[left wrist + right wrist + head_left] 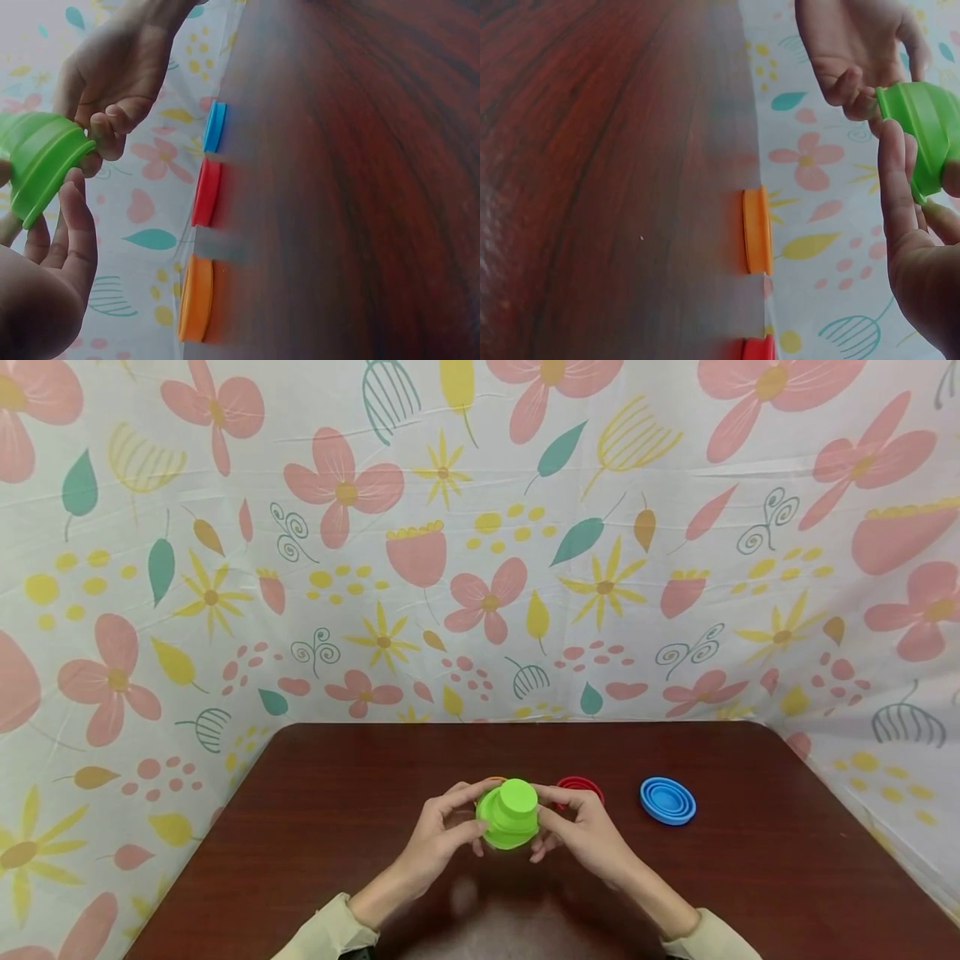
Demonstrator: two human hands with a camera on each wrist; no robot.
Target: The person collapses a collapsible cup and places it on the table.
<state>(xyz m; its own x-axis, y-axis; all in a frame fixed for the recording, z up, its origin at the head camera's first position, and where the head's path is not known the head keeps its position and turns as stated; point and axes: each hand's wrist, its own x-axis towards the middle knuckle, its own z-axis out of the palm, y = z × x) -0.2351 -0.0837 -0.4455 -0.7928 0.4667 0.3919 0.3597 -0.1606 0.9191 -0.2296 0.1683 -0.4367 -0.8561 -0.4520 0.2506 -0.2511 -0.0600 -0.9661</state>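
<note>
Both hands hold a green collapsible cup (510, 814) above the table, its stepped rings extended and its narrow base turned up toward the head camera. My left hand (442, 831) grips its left side, thumb on the near part of the rim and a finger near the top. From the other side my right hand (581, 831) grips it, thumb and fingers around the rim. In the left wrist view the cup (49, 161) shows its wide rim facing down, with fingertips along that edge. The right wrist view shows its ridged side (922, 131) between the two hands.
On the dark wooden table (337, 793) lie a blue flattened cup (667, 800) to the right and a red one (581, 787) behind my right hand. An orange one (196, 298) is mostly hidden behind the green cup in the head view. Flowered cloth (487, 527) hangs behind.
</note>
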